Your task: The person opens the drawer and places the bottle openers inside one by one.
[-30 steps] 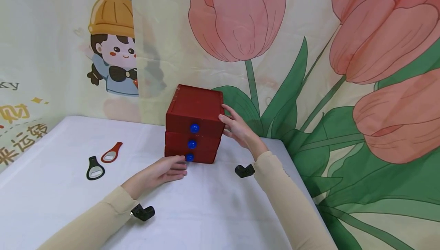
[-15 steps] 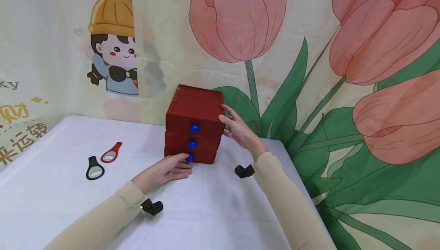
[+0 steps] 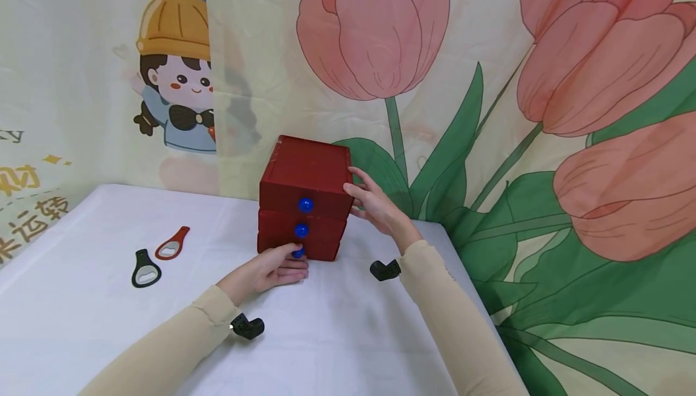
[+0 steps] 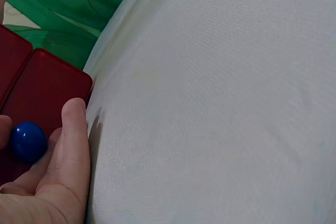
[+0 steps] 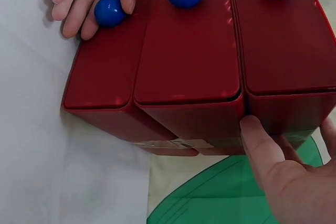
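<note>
A red three-drawer box (image 3: 310,166) with round blue knobs stands near the back of the table. My left hand (image 3: 272,269) is at the lowest drawer, its thumb and fingers on either side of the bottom knob (image 5: 109,11). The thumb touches that knob in the right wrist view, and the other fingers extend below it near the tabletop. Against the box's right side rests my right hand (image 3: 377,204), fingers spread and fairly straight near the upper edge. The middle knob (image 3: 301,231) and top knob (image 3: 306,205) are untouched. All drawers look closed.
To the left on the white tablecloth (image 3: 337,335) lie a red bottle opener (image 3: 173,243) and a black bottle opener (image 3: 146,270). A printed curtain (image 3: 261,81) with tulips hangs right behind the table. The table's right edge runs beside my right forearm.
My left hand has slid right, from beside the bottom knob to around it, thumb over its upper side. My right hand has stayed on the box, which has not visibly moved.
</note>
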Demonstrator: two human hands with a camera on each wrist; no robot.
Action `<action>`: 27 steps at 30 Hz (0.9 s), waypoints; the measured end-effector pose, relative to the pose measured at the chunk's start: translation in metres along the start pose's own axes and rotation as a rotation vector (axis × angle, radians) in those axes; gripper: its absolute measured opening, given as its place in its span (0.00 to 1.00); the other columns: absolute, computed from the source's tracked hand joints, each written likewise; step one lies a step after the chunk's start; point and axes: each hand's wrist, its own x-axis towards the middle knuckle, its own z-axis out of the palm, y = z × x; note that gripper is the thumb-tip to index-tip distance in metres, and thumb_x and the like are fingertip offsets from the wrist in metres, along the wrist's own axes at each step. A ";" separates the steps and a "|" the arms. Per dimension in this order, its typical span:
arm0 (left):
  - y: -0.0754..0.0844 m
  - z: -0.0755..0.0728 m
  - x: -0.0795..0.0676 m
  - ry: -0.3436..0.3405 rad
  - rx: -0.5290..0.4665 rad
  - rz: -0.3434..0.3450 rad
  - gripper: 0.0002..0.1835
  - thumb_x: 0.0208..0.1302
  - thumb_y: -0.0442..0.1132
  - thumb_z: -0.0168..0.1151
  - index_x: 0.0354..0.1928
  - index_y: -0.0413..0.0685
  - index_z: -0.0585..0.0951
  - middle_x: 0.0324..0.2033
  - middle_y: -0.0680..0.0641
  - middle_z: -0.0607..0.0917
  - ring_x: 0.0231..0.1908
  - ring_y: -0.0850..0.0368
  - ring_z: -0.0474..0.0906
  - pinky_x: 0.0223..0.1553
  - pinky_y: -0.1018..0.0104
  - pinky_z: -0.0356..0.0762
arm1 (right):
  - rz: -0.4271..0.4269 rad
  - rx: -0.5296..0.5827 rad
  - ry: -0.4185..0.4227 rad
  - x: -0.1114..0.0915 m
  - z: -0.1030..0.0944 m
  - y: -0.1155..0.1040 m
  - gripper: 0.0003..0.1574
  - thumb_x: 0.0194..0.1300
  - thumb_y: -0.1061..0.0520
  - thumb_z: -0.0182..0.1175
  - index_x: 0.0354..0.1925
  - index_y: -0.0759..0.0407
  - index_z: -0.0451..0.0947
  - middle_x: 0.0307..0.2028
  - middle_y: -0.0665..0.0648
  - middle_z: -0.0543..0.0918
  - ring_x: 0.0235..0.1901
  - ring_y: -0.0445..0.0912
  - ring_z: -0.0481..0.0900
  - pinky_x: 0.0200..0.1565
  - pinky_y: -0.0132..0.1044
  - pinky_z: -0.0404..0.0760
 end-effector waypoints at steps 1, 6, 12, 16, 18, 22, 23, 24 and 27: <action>0.000 0.000 0.000 0.001 -0.003 -0.001 0.32 0.82 0.49 0.57 0.68 0.23 0.72 0.61 0.27 0.82 0.56 0.41 0.87 0.62 0.50 0.83 | -0.001 -0.003 0.001 0.000 0.000 -0.001 0.41 0.82 0.48 0.58 0.84 0.34 0.52 0.74 0.60 0.66 0.66 0.58 0.78 0.73 0.57 0.72; 0.000 -0.001 0.002 0.006 -0.022 -0.007 0.32 0.81 0.49 0.57 0.68 0.23 0.73 0.59 0.28 0.84 0.56 0.41 0.87 0.61 0.51 0.84 | -0.004 -0.004 0.003 0.000 -0.001 -0.002 0.41 0.82 0.49 0.58 0.83 0.36 0.53 0.74 0.60 0.66 0.66 0.60 0.77 0.72 0.57 0.73; 0.000 -0.004 0.002 0.014 -0.033 -0.014 0.32 0.81 0.50 0.57 0.67 0.23 0.74 0.56 0.30 0.86 0.51 0.45 0.89 0.60 0.51 0.85 | -0.002 -0.008 0.005 0.001 0.000 -0.002 0.42 0.81 0.48 0.59 0.83 0.36 0.53 0.74 0.61 0.66 0.67 0.61 0.77 0.72 0.57 0.73; 0.000 -0.004 0.002 0.019 -0.038 -0.017 0.32 0.81 0.50 0.57 0.68 0.23 0.72 0.55 0.31 0.86 0.51 0.44 0.89 0.61 0.51 0.84 | -0.002 -0.012 0.010 0.001 0.001 -0.002 0.41 0.81 0.49 0.58 0.83 0.36 0.53 0.74 0.60 0.66 0.67 0.61 0.77 0.71 0.57 0.74; -0.001 -0.004 0.002 0.024 -0.042 -0.016 0.32 0.81 0.49 0.57 0.68 0.23 0.72 0.56 0.31 0.86 0.52 0.43 0.89 0.61 0.50 0.83 | -0.003 -0.014 0.013 0.000 0.002 -0.002 0.41 0.81 0.49 0.58 0.83 0.36 0.54 0.74 0.61 0.66 0.66 0.61 0.77 0.71 0.57 0.74; -0.002 -0.003 0.002 0.037 -0.049 -0.012 0.31 0.81 0.48 0.57 0.69 0.25 0.71 0.57 0.30 0.86 0.52 0.42 0.89 0.61 0.50 0.83 | -0.009 -0.014 0.011 0.000 0.003 -0.003 0.41 0.82 0.49 0.58 0.83 0.37 0.53 0.73 0.61 0.67 0.66 0.62 0.77 0.71 0.57 0.74; -0.002 -0.003 0.002 0.042 -0.050 -0.011 0.31 0.81 0.48 0.57 0.69 0.25 0.71 0.57 0.30 0.86 0.52 0.43 0.89 0.61 0.50 0.84 | -0.010 -0.013 0.011 -0.001 0.003 -0.003 0.41 0.82 0.49 0.58 0.83 0.37 0.53 0.73 0.61 0.67 0.66 0.62 0.77 0.71 0.57 0.74; -0.002 -0.002 0.002 0.049 -0.054 -0.011 0.30 0.81 0.48 0.57 0.69 0.26 0.71 0.57 0.30 0.86 0.51 0.43 0.89 0.60 0.51 0.84 | -0.011 -0.014 0.011 -0.001 0.003 -0.003 0.41 0.82 0.49 0.58 0.83 0.37 0.53 0.73 0.61 0.67 0.66 0.62 0.77 0.71 0.57 0.74; -0.002 -0.001 0.002 0.062 -0.059 -0.009 0.29 0.81 0.48 0.57 0.69 0.28 0.71 0.57 0.31 0.85 0.50 0.44 0.89 0.59 0.52 0.85 | -0.010 -0.014 0.013 -0.001 0.003 -0.003 0.41 0.82 0.49 0.58 0.83 0.37 0.53 0.73 0.61 0.67 0.66 0.62 0.77 0.71 0.57 0.74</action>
